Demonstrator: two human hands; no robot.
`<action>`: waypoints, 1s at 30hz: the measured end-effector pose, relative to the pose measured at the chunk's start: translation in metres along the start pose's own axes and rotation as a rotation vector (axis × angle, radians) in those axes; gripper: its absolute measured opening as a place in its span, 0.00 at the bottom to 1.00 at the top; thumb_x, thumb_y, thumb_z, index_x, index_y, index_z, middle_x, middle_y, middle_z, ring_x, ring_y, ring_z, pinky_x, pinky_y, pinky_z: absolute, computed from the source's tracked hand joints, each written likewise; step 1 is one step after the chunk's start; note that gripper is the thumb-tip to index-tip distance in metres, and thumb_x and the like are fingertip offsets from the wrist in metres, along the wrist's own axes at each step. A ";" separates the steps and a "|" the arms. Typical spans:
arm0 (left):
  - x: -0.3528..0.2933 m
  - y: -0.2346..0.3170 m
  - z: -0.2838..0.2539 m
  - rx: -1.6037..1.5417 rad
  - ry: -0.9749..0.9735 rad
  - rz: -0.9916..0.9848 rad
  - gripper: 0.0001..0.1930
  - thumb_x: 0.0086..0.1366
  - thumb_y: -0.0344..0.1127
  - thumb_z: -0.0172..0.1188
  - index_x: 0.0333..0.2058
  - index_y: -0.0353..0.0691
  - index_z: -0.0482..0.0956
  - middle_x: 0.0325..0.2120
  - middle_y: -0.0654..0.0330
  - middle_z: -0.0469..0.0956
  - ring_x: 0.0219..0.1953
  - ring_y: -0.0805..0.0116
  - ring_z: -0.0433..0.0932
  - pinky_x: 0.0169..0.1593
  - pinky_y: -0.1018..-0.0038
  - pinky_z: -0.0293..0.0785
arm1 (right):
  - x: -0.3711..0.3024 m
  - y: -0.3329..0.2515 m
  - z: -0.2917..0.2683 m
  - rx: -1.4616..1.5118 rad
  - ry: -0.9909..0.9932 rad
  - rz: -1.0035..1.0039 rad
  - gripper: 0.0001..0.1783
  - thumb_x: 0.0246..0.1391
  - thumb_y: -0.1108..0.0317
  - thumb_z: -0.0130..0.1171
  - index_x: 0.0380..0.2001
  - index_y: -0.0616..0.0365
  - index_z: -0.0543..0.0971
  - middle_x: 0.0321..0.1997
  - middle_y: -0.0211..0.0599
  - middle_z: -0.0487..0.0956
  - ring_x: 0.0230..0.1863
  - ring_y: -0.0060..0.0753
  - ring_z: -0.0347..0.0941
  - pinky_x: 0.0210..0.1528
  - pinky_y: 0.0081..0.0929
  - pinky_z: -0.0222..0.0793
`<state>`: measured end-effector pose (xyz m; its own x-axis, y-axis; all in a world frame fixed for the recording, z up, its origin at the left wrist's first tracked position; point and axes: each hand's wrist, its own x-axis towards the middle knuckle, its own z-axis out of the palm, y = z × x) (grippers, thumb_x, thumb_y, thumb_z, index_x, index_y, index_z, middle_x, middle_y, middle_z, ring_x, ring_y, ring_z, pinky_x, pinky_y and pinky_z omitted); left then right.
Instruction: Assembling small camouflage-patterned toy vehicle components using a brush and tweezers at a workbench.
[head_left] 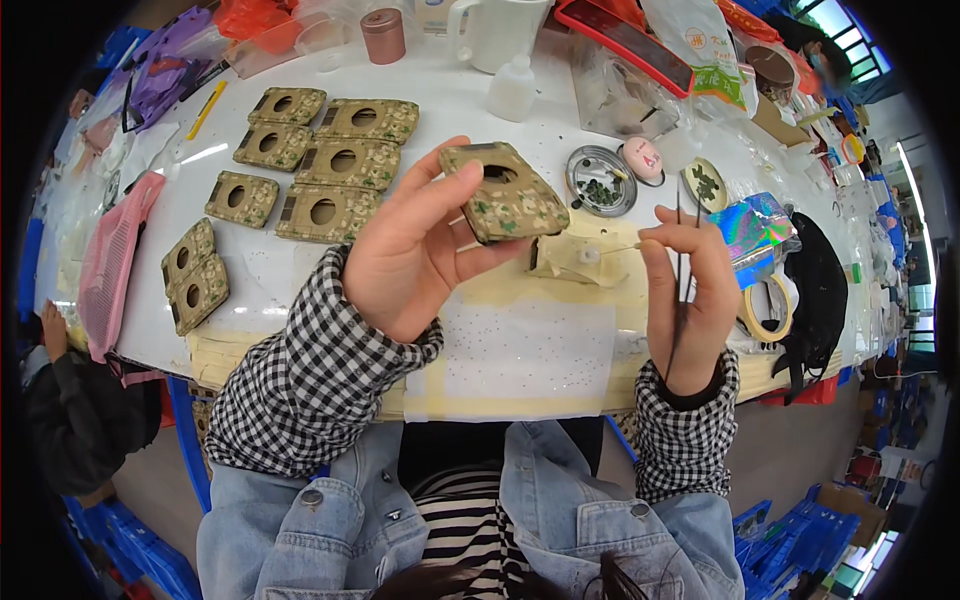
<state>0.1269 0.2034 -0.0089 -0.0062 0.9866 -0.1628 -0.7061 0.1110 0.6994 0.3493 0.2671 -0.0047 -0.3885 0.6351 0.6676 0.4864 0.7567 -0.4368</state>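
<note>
My left hand [395, 245] is closed around a camouflage-painted model tank hull [520, 212], thumb by its round opening, holding it tilted above the table. To its right, my right hand [697, 290] has its fingers closed on a pair of dark tweezers [681, 250] that stands upright through the grip. From its thumb and forefinger a thin pale stick [622, 248] points left toward a tape-covered block [610, 270] with a small white piece on top. Behind the block, a round metal dish [628, 197] holds small dark green parts. Another shallow dish [717, 194] has similar parts.
Several matching hulls [330, 212] lie at the left. A white sheet [520, 375] with tiny specks covers the near edge. A squeeze bottle [512, 90], pitcher [500, 35] and red-cased phone [630, 45] are at the back. Tape roll [783, 310] and black pouch [820, 290] sit right.
</note>
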 end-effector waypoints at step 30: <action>0.009 -0.002 -0.010 0.055 -0.022 0.042 0.25 0.72 0.39 0.40 0.60 0.27 0.54 0.57 0.38 0.63 0.61 0.49 0.64 0.59 0.64 0.72 | -0.069 0.010 -0.027 0.788 -0.398 0.692 0.11 0.62 0.72 0.51 0.41 0.70 0.76 0.38 0.40 0.79 0.39 0.25 0.77 0.44 0.20 0.73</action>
<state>0.1214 0.2107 -0.0187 -0.0188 0.9929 -0.1177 -0.6656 0.0754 0.7425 0.4022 0.2266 -0.0391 -0.5175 0.8545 -0.0453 0.1183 0.0190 -0.9928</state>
